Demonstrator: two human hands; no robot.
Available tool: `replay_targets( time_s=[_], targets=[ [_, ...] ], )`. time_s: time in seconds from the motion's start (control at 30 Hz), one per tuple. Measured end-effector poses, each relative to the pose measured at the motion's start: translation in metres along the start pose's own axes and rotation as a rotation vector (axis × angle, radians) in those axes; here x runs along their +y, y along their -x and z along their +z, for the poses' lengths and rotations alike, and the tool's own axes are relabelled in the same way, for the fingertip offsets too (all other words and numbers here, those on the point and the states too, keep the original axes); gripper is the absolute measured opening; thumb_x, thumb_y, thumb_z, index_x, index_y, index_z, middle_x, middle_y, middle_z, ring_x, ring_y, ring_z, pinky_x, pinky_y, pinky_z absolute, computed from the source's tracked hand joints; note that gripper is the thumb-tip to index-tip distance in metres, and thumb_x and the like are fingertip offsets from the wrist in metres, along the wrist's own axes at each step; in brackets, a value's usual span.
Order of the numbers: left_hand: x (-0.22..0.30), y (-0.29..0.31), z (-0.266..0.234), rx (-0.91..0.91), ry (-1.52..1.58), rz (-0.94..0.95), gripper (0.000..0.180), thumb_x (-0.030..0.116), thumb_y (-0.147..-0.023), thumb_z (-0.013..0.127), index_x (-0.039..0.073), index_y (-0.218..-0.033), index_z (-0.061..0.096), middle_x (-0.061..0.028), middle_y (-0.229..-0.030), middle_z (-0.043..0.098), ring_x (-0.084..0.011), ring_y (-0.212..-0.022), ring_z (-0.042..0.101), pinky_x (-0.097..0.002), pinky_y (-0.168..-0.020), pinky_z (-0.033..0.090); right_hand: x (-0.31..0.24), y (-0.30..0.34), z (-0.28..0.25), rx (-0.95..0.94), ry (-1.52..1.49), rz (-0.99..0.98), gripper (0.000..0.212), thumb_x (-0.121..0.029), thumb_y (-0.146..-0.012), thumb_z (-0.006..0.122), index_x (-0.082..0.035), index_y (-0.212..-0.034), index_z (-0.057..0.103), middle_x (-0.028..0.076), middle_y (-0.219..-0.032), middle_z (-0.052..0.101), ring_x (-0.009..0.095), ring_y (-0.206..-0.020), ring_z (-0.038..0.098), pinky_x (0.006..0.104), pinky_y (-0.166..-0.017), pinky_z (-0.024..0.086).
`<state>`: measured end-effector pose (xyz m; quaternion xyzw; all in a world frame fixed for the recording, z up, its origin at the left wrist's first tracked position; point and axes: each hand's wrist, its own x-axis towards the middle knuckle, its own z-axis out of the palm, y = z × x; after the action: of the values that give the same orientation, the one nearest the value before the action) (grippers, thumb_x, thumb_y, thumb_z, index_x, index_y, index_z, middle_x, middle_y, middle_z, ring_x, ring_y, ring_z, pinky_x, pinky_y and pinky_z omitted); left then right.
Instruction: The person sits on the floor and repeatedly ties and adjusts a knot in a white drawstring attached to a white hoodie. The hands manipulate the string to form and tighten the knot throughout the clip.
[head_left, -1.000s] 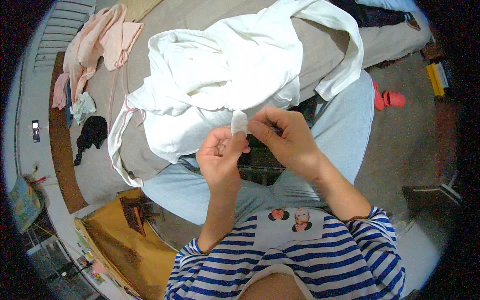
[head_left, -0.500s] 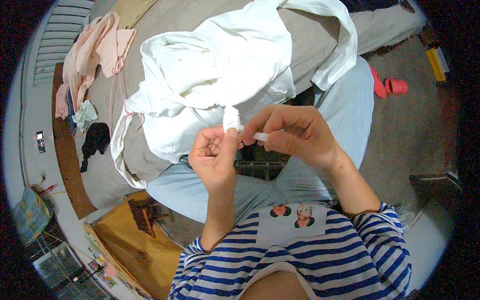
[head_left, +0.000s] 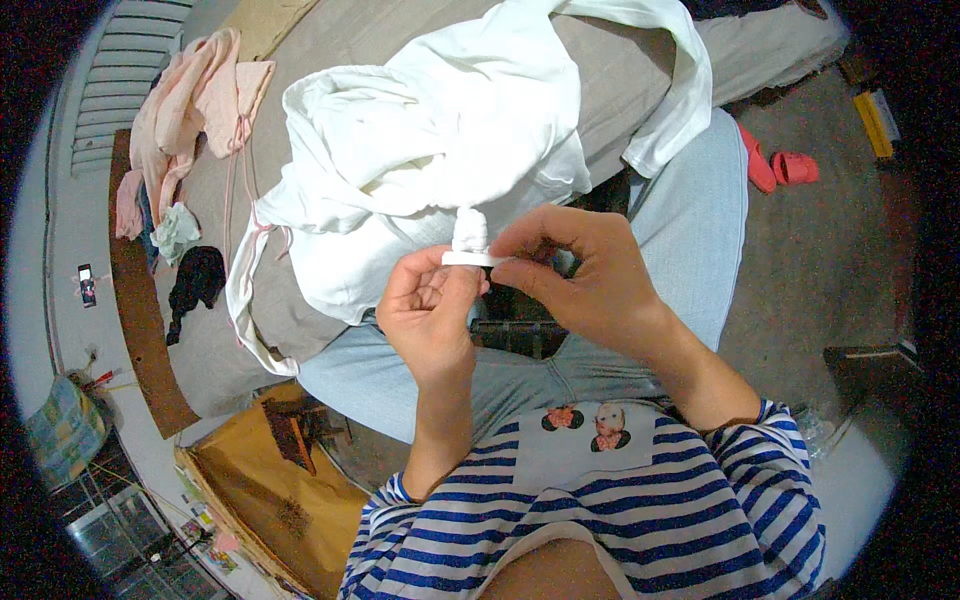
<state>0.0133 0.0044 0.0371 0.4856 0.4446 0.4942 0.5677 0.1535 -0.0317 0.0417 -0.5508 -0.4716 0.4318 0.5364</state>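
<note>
Drawn leftward since the earlier frame, a narrow white strip (head_left: 465, 258) now lies level across the lower part of a small white bundle (head_left: 470, 229), the thumb of the right hand (head_left: 590, 265) shifted left with it, as I follow from a distance through the head camera. Thumb and curled fingers of the left hand (head_left: 430, 305) are closed, gripping the bundle at its lower end; the right thumb and forefinger are pinched on the strip's right end, while the remaining right fingers are too bunched for me to tell apart. Bundle and strip are held up between the hands, above the pale blue jeans (head_left: 690, 230) and in front of a rumpled white garment (head_left: 430, 140) on a grey cover (head_left: 330, 30); whether bundle and garment touch, I cannot tell. By my judgement, the step calls for a light, even pull, the strip kept flat where it crosses and the left thumb pressed close to the crossing so that nothing slips; too hard a tug could skew the bundle. My count: two hands, one strip, one bundle, one white garment; farther off, one peach garment (head_left: 200, 100), one black cloth (head_left: 197, 283), one phone (head_left: 87, 285) at the far left, and two red clogs (head_left: 796, 168) on the floor at the right
</note>
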Motion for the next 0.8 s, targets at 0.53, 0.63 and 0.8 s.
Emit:
replay_targets(
  time_s=[0.53,0.63,0.8],
  targets=[
    [0.001,-0.001,0.001,0.005,-0.123,-0.007,0.011,-0.001,-0.075,0.056,-0.005,-0.085,0.055,-0.0080,-0.071,0.060,-0.0115,-0.060,0.057,-0.0221,-0.057,0.048,0.003,-0.006,0.007,0.039,0.039,0.045,0.018,-0.017,-0.071,0.065,-0.001,-0.072,0.059,0.011,-0.063,0.060,0.019,-0.056,0.060,0.0285,-0.051,0.046],
    [-0.001,-0.002,0.000,-0.017,-0.109,0.010,0.011,-0.002,-0.075,0.056,-0.004,-0.085,0.055,-0.0076,-0.071,0.060,-0.0107,-0.061,0.057,-0.0215,-0.058,0.048,-0.001,-0.009,0.002,-0.030,0.061,0.100,0.018,-0.017,-0.070,0.065,0.000,-0.070,0.059,0.010,-0.063,0.060,0.017,-0.055,0.059,0.0278,-0.051,0.046],
    [0.002,-0.001,0.002,-0.069,-0.060,-0.004,0.011,-0.009,-0.075,0.054,-0.007,-0.086,0.054,-0.0102,-0.074,0.061,-0.0082,-0.064,0.056,-0.0169,-0.058,0.045,0.006,-0.013,-0.002,-0.051,0.037,0.040,0.015,-0.011,-0.070,0.066,-0.001,-0.064,0.058,0.000,-0.057,0.054,0.004,-0.052,0.043,0.0195,-0.048,0.035]
  ],
)
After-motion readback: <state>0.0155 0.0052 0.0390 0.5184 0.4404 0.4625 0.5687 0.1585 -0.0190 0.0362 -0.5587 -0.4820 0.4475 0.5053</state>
